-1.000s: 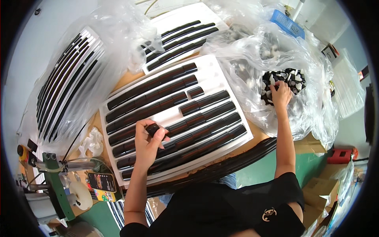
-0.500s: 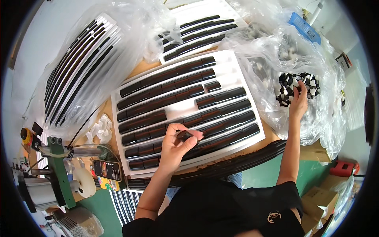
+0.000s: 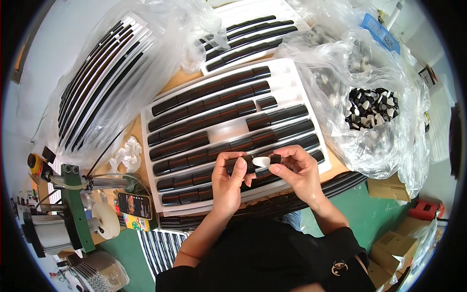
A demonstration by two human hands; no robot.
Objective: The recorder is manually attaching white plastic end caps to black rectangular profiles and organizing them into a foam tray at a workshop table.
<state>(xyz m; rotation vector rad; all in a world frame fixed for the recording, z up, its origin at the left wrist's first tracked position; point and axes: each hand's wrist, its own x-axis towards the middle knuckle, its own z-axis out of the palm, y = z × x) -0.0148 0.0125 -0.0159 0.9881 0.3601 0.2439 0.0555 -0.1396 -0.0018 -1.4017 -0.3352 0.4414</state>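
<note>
Right hand [image 3: 302, 171] over tray [image 3: 228, 132]; both hands loaded.
Moved from bag [image 3: 362, 155] right of tray, it grips black-and-white part [image 3: 261, 161]; left hand [image 3: 229, 184] grips black part [image 3: 249, 165].

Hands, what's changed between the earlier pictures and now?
The right hand moved left and bodyward from the pile of small parts toward the left hand, now pinching a white-and-black part. The left hand kept hold of its dark piece. The gap in the white tray stayed unfilled.

White tray [image 3: 227, 132], black pieces [image 3: 277, 118]
</note>
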